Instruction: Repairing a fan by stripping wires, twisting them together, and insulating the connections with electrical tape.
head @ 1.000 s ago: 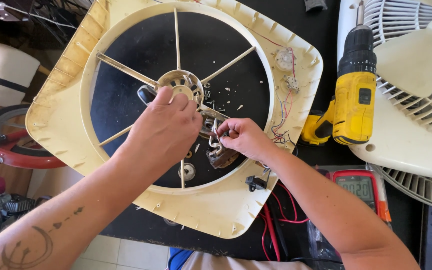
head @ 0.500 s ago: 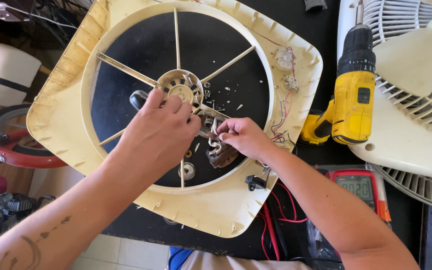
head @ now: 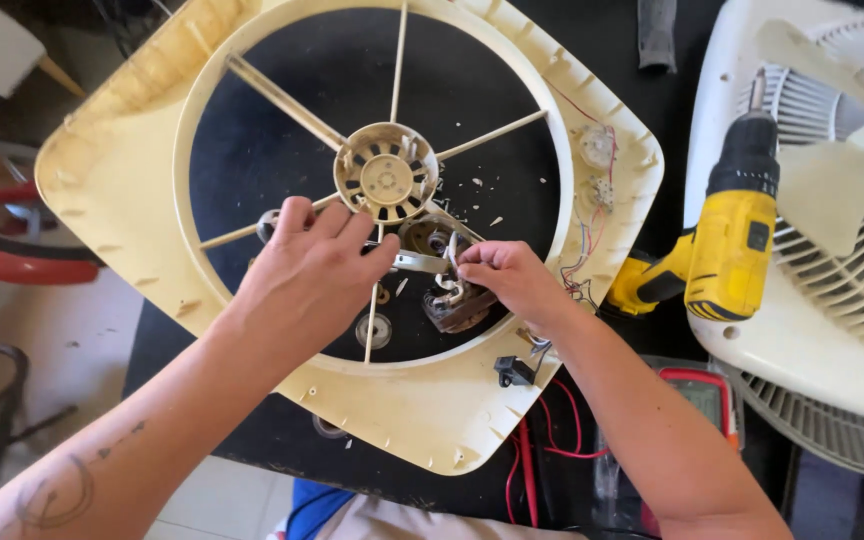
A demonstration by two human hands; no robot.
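Observation:
A yellowed square fan housing (head: 112, 180) lies flat on a black table, with thin spokes running to a round central hub (head: 386, 180). My left hand (head: 307, 275) rests just below the hub, fingers pinched on a small metal bracket (head: 422, 262). My right hand (head: 512, 278) grips the other end of that bracket, right above a small motor stator with copper windings (head: 457, 305). A round bearing piece (head: 373, 330) lies below my left hand. Thin coloured wires (head: 584, 250) run along the housing's right rim.
A yellow and black cordless drill (head: 727, 250) lies right of the housing, leaning on a white fan grille (head: 832, 300). A red multimeter (head: 697, 395) with red leads (head: 532, 460) sits near my right forearm. A small black switch (head: 514, 371) rests on the housing's lower rim.
The view has shifted slightly. My left hand slid lower and left, off the hub, which now shows fully. My right hand stays by the motor stator.

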